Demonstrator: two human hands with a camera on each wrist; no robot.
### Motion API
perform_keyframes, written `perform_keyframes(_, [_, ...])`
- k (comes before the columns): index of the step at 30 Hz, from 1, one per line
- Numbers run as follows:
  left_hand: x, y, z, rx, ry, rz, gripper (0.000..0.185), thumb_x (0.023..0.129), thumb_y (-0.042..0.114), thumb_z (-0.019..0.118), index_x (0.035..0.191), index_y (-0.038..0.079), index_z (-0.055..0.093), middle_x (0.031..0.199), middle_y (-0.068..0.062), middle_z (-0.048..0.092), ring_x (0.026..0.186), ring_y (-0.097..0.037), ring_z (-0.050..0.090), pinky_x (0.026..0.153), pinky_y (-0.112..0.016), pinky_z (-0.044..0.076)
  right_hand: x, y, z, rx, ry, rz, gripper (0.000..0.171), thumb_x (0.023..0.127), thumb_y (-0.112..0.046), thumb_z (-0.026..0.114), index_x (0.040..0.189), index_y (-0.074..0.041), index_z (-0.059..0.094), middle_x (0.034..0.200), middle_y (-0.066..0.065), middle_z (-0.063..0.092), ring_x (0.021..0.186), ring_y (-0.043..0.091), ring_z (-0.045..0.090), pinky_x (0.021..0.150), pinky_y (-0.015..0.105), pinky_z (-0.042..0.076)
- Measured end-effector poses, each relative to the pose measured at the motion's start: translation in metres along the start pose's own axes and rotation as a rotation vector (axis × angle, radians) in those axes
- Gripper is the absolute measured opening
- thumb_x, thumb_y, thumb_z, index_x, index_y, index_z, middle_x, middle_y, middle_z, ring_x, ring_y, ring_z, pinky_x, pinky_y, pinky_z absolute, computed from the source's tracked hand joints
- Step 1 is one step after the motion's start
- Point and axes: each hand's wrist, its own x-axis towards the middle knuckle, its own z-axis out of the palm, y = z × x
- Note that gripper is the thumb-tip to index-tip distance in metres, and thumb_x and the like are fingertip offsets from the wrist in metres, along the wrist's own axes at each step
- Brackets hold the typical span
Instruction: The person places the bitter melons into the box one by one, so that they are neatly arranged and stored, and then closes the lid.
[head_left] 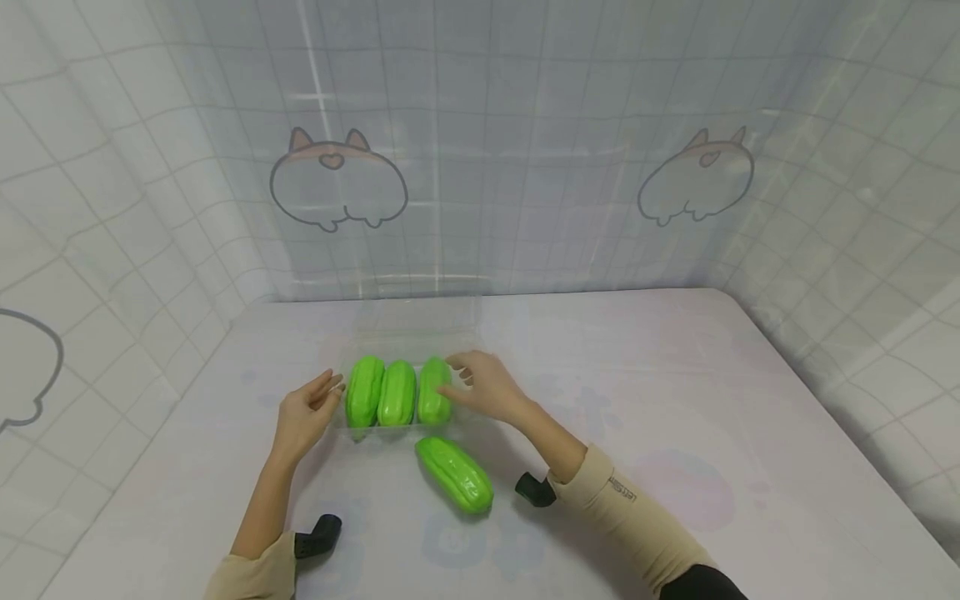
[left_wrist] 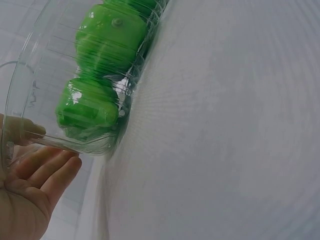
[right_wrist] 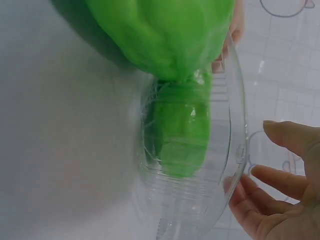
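While your left hand (head_left: 303, 414) rests with straight fingers against the left wall of the clear tray (head_left: 352, 432), your right hand (head_left: 487, 385) hovers loosely open at its right end, holding nothing. Three green gourds (head_left: 395, 392) lie side by side inside. The loose gourd (head_left: 454, 474) lies on the tabletop (head_left: 675, 433) just in front of the tray, its long axis slanting, nearer your right hand.

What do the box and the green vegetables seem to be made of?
The box looks like thin clear plastic: you see through its ribbed, glossy walls. The green vegetables look like moulded plastic or foam toys, judging by their uniform bright colour and smooth, slightly shiny skin; which of the two is unclear.
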Motion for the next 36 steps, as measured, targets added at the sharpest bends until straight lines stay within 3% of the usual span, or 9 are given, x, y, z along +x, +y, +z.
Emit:
perform_keyframes(8, [0.000,0.001,0.001,0.000,0.001,-0.007,0.045,0.096,0.009,0.050,0.134,-0.013,0.041,0.124,-0.025,0.056,0.106,-0.040,0.059,0.071,0.001,0.040,-0.025,-0.004,-0.008,0.127,0.044,-0.086,0.037,0.085,-0.014,0.070,0.114,0.008,0.062,0.102,0.017,0.068,0.084,0.023,0.066,0.073,0.022,0.054])
perform_keyframes(19, [0.002,0.003,0.000,-0.001,-0.006,-0.017,0.045,0.097,0.010,0.050,0.134,-0.013,0.040,0.124,-0.025,0.056,0.107,-0.040,0.059,0.072,0.001,0.039,-0.054,-0.007,-0.012,0.268,-0.167,-0.092,0.031,0.084,-0.017,0.071,0.105,0.006,0.065,0.095,0.014,0.068,0.078,0.009,0.064,0.072,0.020,0.053])
perform_keyframes(27, [0.003,0.002,0.000,0.007,0.006,-0.003,0.044,0.096,0.009,0.050,0.133,-0.014,0.042,0.123,-0.025,0.057,0.106,-0.041,0.059,0.071,0.001,0.040,-0.065,-0.006,-0.003,0.196,-0.306,-0.043,0.033,0.082,-0.023,0.074,0.105,0.000,0.068,0.102,0.010,0.069,0.078,0.003,0.066,0.070,0.015,0.052])
perform_keyframes(32, [0.004,0.002,0.000,0.015,0.002,-0.004,0.045,0.096,0.010,0.050,0.133,-0.014,0.041,0.123,-0.025,0.057,0.105,-0.040,0.059,0.070,0.002,0.039,-0.067,-0.010,0.003,0.128,-0.332,-0.019,0.042,0.082,-0.027,0.074,0.111,0.002,0.065,0.108,0.011,0.068,0.080,0.007,0.068,0.068,0.013,0.051])
perform_keyframes(36, [0.004,0.002,0.000,0.007,-0.002,-0.010,0.045,0.096,0.010,0.050,0.133,-0.014,0.041,0.123,-0.025,0.057,0.105,-0.041,0.059,0.070,0.001,0.039,-0.066,-0.011,0.011,0.006,-0.329,-0.043,0.036,0.082,-0.033,0.074,0.102,-0.004,0.066,0.092,0.000,0.068,0.077,0.003,0.063,0.066,0.011,0.049])
